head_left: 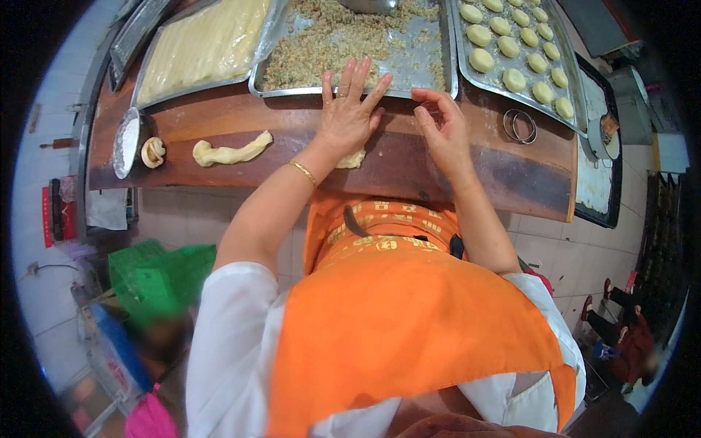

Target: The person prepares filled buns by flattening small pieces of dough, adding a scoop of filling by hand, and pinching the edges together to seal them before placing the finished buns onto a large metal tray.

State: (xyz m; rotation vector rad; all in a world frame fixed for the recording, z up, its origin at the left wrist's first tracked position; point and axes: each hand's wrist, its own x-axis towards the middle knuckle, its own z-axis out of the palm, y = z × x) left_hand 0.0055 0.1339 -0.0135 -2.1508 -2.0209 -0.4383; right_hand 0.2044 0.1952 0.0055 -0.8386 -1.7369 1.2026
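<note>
tabletop point(511, 171): smooth wood | tray point(416, 62): shiny metal | dough strip point(232, 153): matt

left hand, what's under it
Some pale dough shows near the heel of the left hand, on the wooden table; whatever lies beneath the palm or wrist is covered.
</note>
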